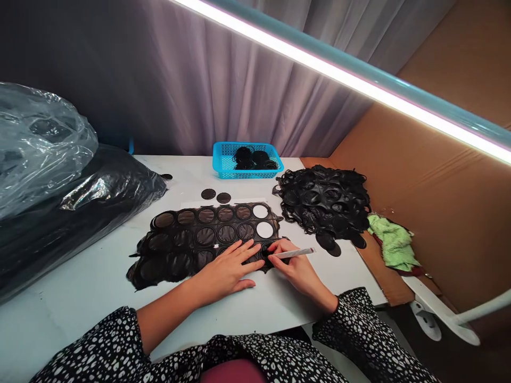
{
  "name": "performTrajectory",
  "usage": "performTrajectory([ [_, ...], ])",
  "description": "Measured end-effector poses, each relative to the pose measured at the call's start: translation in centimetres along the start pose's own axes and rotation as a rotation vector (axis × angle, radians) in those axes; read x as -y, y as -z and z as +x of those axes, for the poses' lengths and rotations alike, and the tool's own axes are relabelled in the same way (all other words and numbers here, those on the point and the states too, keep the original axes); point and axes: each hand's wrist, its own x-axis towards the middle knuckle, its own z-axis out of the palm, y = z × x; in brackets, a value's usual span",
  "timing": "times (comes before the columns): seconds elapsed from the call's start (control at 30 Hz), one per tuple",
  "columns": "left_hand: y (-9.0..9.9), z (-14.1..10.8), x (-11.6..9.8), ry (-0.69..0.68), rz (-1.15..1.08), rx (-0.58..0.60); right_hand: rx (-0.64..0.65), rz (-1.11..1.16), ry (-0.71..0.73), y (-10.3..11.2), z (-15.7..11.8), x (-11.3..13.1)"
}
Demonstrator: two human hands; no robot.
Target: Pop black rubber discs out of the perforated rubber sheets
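A stack of black sheets with rows of round cut-outs lies on the white table. My left hand rests flat over its near right part, fingers spread. In the pinched fingers of my right hand is a slim white pen-like tool, slanting up to the right. Its working end is hidden by my fingers, at a circle near the sheets' right edge. White shows through two circles at the right end, above that hand. Two loose black discs lie just beyond the sheets.
A blue basket holding black round pieces stands at the back. To the right is a heap of black ringed scraps, with a green cloth beyond. A large plastic bag fills the left side. A bright tube light crosses overhead.
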Motion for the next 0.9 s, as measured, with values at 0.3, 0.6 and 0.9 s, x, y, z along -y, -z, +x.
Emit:
performTrajectory([
  [0.3, 0.3, -0.2, -0.2, 0.039, 0.003, -0.019, -0.018, -0.555, 0.299, -0.8, -1.1, -0.1],
  [0.6, 0.8, -1.0, -0.6, 0.037, 0.083, -0.110, -0.313, -0.402, 0.054, 5.1, 4.1, -0.9],
  [0.9, -0.1, -5.0, -1.2, 0.109, 0.143, -0.084, 0.213, 0.043, 0.100, -1.7, 2.9, 1.2],
])
